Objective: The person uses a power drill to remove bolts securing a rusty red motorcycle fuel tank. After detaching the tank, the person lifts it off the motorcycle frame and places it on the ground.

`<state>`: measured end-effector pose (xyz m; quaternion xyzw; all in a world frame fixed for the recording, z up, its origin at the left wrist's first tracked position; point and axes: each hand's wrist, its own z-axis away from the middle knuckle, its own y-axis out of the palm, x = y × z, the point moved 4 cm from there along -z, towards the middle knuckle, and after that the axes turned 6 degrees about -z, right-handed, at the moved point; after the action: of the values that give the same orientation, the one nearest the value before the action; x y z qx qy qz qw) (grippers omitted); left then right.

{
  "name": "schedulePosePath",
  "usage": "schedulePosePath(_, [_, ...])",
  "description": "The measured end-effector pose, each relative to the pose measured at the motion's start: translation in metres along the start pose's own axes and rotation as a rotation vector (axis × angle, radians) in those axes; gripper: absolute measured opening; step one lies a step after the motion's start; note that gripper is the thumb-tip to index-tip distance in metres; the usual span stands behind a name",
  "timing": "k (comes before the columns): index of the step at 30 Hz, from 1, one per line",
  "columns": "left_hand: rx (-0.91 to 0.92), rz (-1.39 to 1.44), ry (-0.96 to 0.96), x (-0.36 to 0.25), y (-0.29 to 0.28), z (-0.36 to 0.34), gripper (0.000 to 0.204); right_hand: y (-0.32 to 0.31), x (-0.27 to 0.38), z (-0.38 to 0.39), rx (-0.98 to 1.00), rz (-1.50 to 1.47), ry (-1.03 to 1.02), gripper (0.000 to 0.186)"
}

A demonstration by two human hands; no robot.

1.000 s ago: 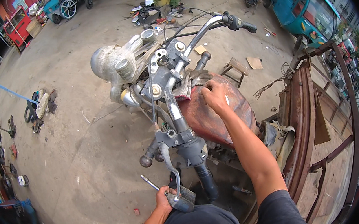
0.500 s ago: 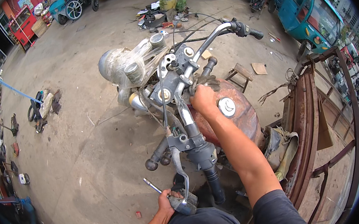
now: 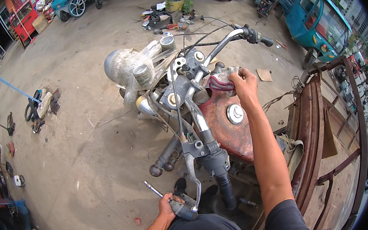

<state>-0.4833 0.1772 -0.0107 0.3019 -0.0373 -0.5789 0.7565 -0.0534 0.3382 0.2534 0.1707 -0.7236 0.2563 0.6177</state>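
While I look from a distance through the head camera, the right hand (image 3: 246, 86) is near the far edge of the worn red fuel tank (image 3: 221, 124), and its thumb and fingers are closed on a grey glove (image 3: 220, 82) with a dark red cuff. This glove is at the far edge of the tank; whether its lower part touches the metal, I cannot tell. I see the left hand (image 3: 168, 204) well apart from the tank, to the left of it and nearer to the body, with fingers wrapped around a grey power tool (image 3: 185, 211). From this tool, a silver shaft (image 3: 154, 189) points away from the body, toward the left. On top of the tank sits a round silver cap (image 3: 235, 114). The chrome handlebar (image 3: 198, 117) runs along the left side of the tank, and farther left is a headlight (image 3: 117, 70) covered with clear plastic. To the right of the tank I see a rusty metal frame (image 3: 308, 119).
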Motion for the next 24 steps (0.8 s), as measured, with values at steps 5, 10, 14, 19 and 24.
schedulePosePath(5, [-0.002,-0.002,0.002,-0.002,-0.007,-0.006,0.021,0.031,0.068,-0.027,0.005,0.015,-0.402,0.023])
schedulePosePath(10, [-0.005,0.038,-0.004,-0.01,-0.009,-0.003,0.021,0.084,0.086,-0.015,0.21,0.12,-0.411,0.035])
schedulePosePath(14, [0.024,0.011,-0.003,-0.011,-0.01,-0.008,0.022,0.106,0.002,-0.021,0.309,0.464,-0.199,0.039])
schedulePosePath(19, [0.004,-0.007,0.004,-0.02,-0.011,-0.002,0.023,0.102,-0.017,-0.004,0.279,0.183,0.021,0.04])
schedulePosePath(24, [-0.014,-0.029,-0.053,-0.021,-0.005,0.001,0.023,0.069,-0.019,-0.006,0.159,-0.048,0.083,0.037])
